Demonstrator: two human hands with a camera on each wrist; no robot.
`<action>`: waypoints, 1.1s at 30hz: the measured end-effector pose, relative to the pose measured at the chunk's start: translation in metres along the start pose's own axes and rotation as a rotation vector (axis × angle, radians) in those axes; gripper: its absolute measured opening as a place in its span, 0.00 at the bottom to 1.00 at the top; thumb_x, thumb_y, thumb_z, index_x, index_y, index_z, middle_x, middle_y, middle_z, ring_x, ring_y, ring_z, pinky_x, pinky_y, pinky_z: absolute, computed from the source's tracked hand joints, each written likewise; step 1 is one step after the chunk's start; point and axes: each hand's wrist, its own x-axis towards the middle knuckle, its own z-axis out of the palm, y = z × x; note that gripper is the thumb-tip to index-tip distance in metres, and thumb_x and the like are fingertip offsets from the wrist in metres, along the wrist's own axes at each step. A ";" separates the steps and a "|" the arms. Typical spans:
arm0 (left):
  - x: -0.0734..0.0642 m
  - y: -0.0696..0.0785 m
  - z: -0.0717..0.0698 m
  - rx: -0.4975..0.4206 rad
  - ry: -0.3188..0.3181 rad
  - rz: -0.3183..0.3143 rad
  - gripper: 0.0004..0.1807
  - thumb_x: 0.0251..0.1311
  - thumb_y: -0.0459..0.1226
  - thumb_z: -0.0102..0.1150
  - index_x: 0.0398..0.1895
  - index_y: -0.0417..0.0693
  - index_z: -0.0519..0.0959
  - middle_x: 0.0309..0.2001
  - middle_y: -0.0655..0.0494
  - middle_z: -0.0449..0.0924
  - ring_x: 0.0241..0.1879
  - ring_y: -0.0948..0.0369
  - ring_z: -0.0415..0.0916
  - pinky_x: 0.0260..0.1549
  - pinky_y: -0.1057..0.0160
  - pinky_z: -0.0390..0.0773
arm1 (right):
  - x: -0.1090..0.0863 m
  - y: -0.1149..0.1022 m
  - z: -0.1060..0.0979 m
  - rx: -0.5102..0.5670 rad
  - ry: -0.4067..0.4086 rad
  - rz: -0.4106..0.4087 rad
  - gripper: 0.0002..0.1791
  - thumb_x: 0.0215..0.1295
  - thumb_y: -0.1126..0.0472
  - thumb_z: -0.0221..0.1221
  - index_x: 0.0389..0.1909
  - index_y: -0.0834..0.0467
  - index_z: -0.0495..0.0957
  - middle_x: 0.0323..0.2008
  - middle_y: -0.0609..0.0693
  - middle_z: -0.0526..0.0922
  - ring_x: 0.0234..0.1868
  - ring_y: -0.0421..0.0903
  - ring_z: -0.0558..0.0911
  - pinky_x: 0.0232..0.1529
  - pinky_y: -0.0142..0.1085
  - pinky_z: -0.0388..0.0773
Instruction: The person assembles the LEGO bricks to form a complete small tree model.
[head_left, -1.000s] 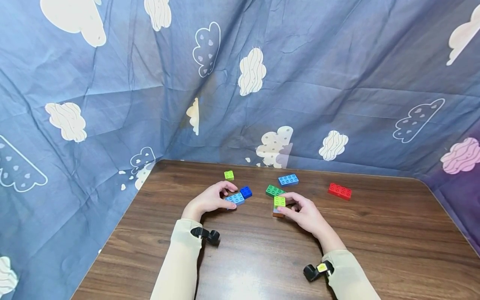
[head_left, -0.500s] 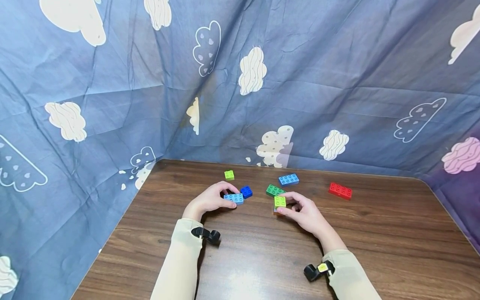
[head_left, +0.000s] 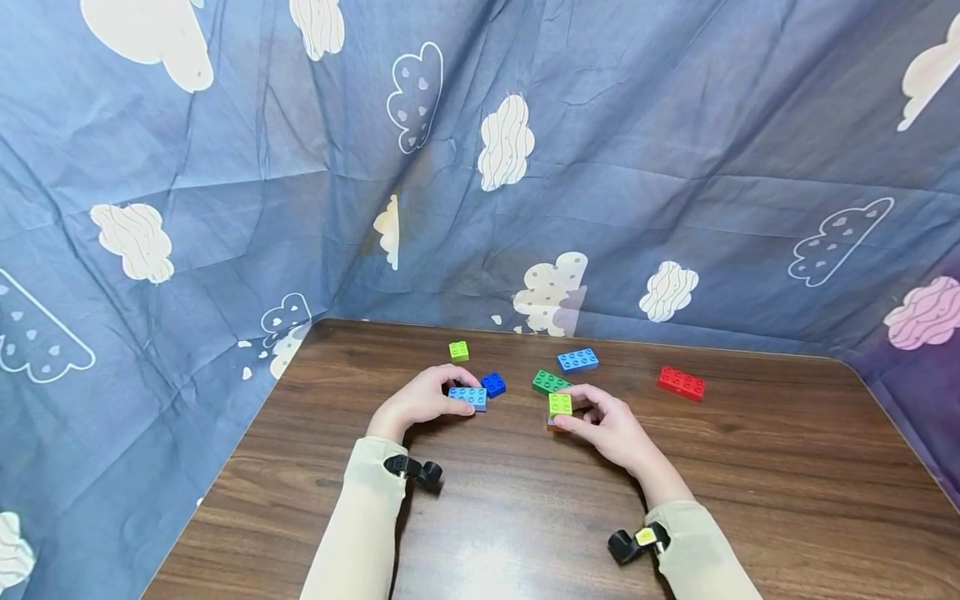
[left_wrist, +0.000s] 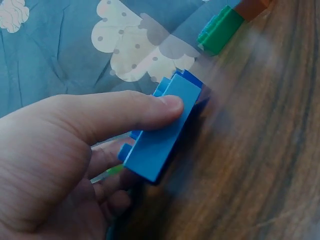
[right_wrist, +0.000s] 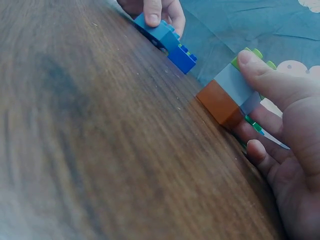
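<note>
My left hand (head_left: pixel 420 400) pinches a light blue eight-stud toy brick (head_left: pixel 468 397) between thumb and fingers. In the left wrist view the thumb lies along that brick's side (left_wrist: pixel 160 145), and its underside sits a little above the wooden surface. My right hand (head_left: pixel 611 427) grips a small stack of bricks. A lime green brick (head_left: pixel 559 403) tops it, a grey-blue brick (right_wrist: pixel 233 84) is in the middle and an orange-brown brick (right_wrist: pixel 220 104) forms the bottom. The right thumb presses near the lime brick; the other right fingers are behind the stack, partly hidden.
A dark blue brick (head_left: pixel 493 384) lies just right of the left fingers. Behind the right hand's stack is a green brick (head_left: pixel 551 382). Farther back lie a lime brick (head_left: pixel 459 351), a blue brick (head_left: pixel 577 359) and a red brick (head_left: pixel 681 382). A cloud-patterned cloth (head_left: pixel 450 225) borders the table (head_left: pixel 480 500).
The light blue brick in my left hand has lifted slightly and turned straighter. The right hand's stack has tilted a little, so less of its lower bricks shows in the head view.
</note>
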 end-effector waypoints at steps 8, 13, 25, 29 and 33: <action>-0.002 0.008 -0.005 -0.004 -0.004 -0.022 0.17 0.64 0.39 0.80 0.55 0.52 0.89 0.49 0.58 0.88 0.50 0.60 0.80 0.57 0.55 0.77 | 0.001 0.000 0.001 0.006 0.002 -0.011 0.18 0.70 0.55 0.75 0.58 0.50 0.85 0.46 0.50 0.88 0.44 0.47 0.82 0.41 0.32 0.78; -0.002 0.016 -0.005 -0.002 0.007 -0.023 0.16 0.65 0.39 0.79 0.55 0.55 0.88 0.50 0.59 0.87 0.48 0.59 0.79 0.51 0.55 0.79 | 0.001 0.002 0.002 0.001 -0.005 -0.015 0.19 0.70 0.54 0.75 0.58 0.50 0.85 0.46 0.49 0.88 0.44 0.47 0.82 0.41 0.32 0.79; 0.008 0.054 0.010 -0.039 0.142 0.094 0.18 0.63 0.37 0.73 0.56 0.51 0.84 0.52 0.54 0.85 0.50 0.55 0.79 0.54 0.53 0.79 | 0.002 0.003 0.001 -0.011 0.003 -0.025 0.19 0.70 0.54 0.76 0.58 0.50 0.85 0.46 0.48 0.89 0.45 0.45 0.83 0.41 0.32 0.80; 0.012 0.062 0.019 -0.029 0.180 0.110 0.19 0.66 0.43 0.75 0.57 0.51 0.84 0.53 0.55 0.86 0.50 0.57 0.80 0.55 0.53 0.80 | 0.001 0.002 0.001 -0.015 0.003 -0.016 0.19 0.71 0.54 0.75 0.59 0.51 0.85 0.46 0.49 0.88 0.44 0.46 0.82 0.41 0.33 0.79; 0.016 0.069 0.029 -0.014 0.191 0.135 0.21 0.68 0.49 0.75 0.59 0.52 0.85 0.55 0.58 0.86 0.52 0.59 0.80 0.57 0.54 0.80 | 0.002 0.002 0.000 -0.014 0.003 0.001 0.20 0.70 0.53 0.75 0.60 0.50 0.85 0.45 0.49 0.88 0.42 0.46 0.82 0.40 0.33 0.79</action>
